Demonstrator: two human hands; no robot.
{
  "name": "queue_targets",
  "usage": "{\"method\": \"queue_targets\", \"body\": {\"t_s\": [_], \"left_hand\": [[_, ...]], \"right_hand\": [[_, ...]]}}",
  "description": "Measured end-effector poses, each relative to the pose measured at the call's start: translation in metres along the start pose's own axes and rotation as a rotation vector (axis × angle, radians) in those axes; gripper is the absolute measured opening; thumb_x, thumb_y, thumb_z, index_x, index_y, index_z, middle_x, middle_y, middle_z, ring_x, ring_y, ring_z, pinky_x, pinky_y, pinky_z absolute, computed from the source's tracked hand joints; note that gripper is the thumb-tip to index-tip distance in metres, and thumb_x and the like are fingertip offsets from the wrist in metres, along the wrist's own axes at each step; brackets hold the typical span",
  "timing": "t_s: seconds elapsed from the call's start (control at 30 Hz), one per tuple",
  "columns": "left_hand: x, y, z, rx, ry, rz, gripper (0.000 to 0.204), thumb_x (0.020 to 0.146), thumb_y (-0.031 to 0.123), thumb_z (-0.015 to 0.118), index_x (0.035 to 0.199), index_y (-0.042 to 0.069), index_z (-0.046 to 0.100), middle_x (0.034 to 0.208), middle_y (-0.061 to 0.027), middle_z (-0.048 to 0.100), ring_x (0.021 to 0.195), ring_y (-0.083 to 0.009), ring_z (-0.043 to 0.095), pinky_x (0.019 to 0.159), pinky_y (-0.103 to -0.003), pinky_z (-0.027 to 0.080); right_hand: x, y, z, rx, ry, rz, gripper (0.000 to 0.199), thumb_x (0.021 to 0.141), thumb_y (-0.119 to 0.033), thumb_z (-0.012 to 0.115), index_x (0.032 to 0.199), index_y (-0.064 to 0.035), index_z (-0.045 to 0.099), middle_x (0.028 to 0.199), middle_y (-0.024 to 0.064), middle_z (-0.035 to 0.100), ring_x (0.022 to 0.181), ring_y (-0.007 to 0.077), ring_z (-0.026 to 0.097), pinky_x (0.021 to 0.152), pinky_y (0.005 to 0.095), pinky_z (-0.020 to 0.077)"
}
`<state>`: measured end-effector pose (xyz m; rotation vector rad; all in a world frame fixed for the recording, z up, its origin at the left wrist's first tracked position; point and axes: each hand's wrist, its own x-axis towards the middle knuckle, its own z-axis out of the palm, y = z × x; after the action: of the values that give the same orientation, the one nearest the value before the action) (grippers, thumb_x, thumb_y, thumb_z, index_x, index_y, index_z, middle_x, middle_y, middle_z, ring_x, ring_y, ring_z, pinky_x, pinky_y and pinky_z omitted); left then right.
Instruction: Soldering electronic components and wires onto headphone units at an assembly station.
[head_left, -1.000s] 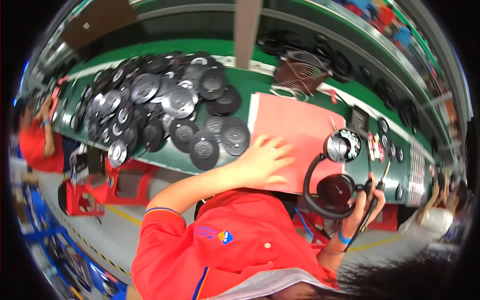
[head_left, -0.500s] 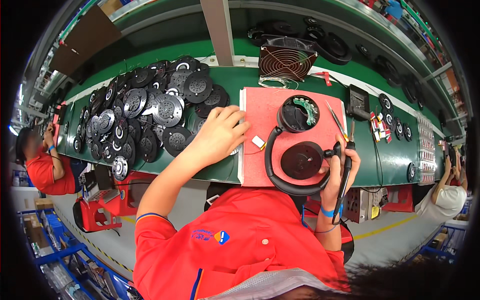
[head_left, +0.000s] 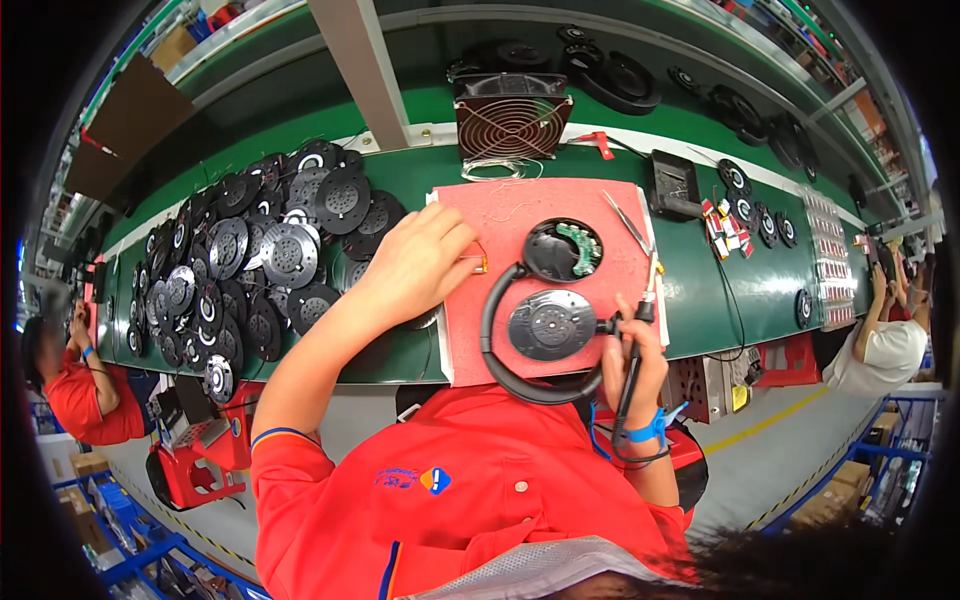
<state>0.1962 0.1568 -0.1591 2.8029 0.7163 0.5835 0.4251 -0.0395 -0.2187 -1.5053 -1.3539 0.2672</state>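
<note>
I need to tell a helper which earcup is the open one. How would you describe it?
Find the pink mat on the green bench. The open earcup is the farther of the headset's two round cups; unlike the closed cup, it shows a green circuit board inside.
</note>
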Motion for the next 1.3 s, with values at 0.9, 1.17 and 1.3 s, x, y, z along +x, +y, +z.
{"method": "queue_targets", "body": {"t_s": [0.9, 1.17, 1.3], "left_hand": [[-0.1, -0.065, -0.069, 0.294, -0.126, 0.03, 0.014, 0.061, 0.008, 0.065, 0.075, 0.009, 0.068, 0.124, -0.0105, 0.053, 0.121, -0.0273, 0.045, 0.095, -0.043, 0.037], [-0.089, -0.081, -0.065, 0.317, -0.119, 0.092, 0.009, 0.069, 0.012, 0.062, 0.075, 0.009, 0.068, 0.123, -0.0083, 0.054, 0.12, -0.0263, 0.045, 0.094, -0.041, 0.036], [-0.088, -0.08, -0.072, 0.225, -0.14, 0.014, 0.008, 0.069, 0.011, 0.064, 0.075, 0.011, 0.07, 0.126, -0.0076, 0.052, 0.122, -0.027, 0.044, 0.096, -0.042, 0.036]], "right_hand": [[0.093, -0.017, 0.031, -0.173, -0.343, -0.209, 0.025, 0.08, 0.006, 0.06, 0.102, -0.0019, 0.051, 0.121, 0.0201, 0.059, 0.113, 0.0314, 0.058, 0.095, 0.0362, 0.0442], [0.093, -0.019, 0.039, -0.118, -0.32, -0.242, 0.027, 0.079, 0.007, 0.061, 0.104, -0.0023, 0.055, 0.117, 0.0205, 0.061, 0.109, 0.028, 0.061, 0.092, 0.0351, 0.0475], [0.094, -0.017, 0.039, -0.147, -0.337, -0.254, 0.029, 0.079, 0.008, 0.061, 0.104, -0.0024, 0.053, 0.113, 0.0191, 0.064, 0.103, 0.0268, 0.064, 0.09, 0.0345, 0.0485]]}}
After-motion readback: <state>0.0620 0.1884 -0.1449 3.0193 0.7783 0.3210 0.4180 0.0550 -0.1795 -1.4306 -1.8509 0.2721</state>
